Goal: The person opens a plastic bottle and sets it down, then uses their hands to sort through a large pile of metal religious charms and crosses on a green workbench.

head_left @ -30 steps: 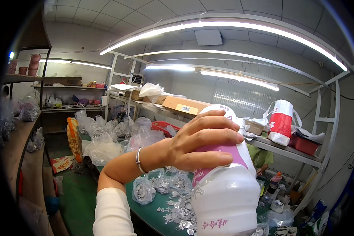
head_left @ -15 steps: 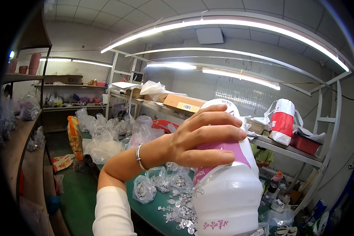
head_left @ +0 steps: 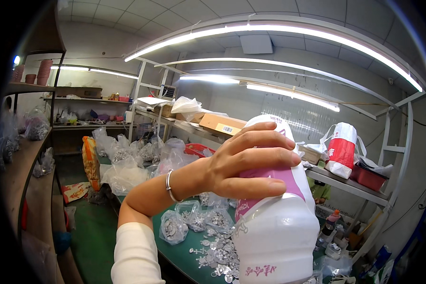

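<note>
My left hand (head_left: 241, 163) reaches in from the lower left, with a bracelet on its wrist and a white sleeve on the forearm. Its fingers curl across a large white plastic bottle (head_left: 277, 232) with a pink-purple label. The bottle stands tall, very close to view, leaning slightly, and covers part of the green table (head_left: 175, 253). Beside it lies a loose heap of small silver metal charms (head_left: 220, 253). Clear bags of similar metal pieces (head_left: 173, 227) sit just behind the heap. My right hand is out of sight.
More clear plastic bags (head_left: 125, 175) and a red basket (head_left: 196, 150) crowd the table's far part. A raised shelf carries a cardboard box (head_left: 222, 124), a red-and-white bag (head_left: 341, 150) and a dark red bin (head_left: 370, 177). Wooden shelving (head_left: 26, 156) lines the left side.
The view has shifted slightly, so the background sits a little farther right. My left hand keeps its hold on the bottle, which has barely moved.
</note>
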{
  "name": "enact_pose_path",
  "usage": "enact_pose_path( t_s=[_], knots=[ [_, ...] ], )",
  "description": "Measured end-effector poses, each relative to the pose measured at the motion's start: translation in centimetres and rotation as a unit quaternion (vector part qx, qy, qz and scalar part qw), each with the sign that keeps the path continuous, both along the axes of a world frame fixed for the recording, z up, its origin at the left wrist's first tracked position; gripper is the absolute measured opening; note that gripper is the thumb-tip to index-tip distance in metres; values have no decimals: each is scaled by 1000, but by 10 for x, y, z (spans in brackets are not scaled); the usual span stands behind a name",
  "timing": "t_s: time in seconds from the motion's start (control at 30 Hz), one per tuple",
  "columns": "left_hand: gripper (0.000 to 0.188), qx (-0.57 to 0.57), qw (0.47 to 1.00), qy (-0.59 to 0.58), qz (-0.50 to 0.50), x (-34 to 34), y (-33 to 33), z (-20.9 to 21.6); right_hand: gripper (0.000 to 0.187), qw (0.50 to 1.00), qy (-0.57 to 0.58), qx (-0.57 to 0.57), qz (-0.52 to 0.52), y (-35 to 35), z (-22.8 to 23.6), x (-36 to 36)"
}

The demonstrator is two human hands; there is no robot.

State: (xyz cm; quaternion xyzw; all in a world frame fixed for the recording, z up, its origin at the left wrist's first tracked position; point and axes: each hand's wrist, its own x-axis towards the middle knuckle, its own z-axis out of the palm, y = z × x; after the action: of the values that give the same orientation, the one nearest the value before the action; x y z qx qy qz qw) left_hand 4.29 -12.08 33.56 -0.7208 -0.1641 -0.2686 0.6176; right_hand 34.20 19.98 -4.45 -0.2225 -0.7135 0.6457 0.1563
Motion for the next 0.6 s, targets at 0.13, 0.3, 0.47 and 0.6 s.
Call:
enact_pose_path(
  t_s=[0.13, 0.3, 0.47, 0.6],
  knots=[
    [53, -5, 1000, -4, 8, 1, -2, -1, 28, 1000, 21, 0, 7, 2, -5, -1],
    [54, -5, 1000, 0, 3, 1, -1, 0, 27, 1000, 9, 11, 9, -2, 0, -1],
    [54, -9, 1000, -1, 5, 2, -1, 0, 25, 1000, -11, 22, -6, -7, 7, -1],
    [53, -4, 1000, 0, 0, 3, 1, 0, 25, 1000, 1, 14, -6, -4, 0, 1]
  ],
)
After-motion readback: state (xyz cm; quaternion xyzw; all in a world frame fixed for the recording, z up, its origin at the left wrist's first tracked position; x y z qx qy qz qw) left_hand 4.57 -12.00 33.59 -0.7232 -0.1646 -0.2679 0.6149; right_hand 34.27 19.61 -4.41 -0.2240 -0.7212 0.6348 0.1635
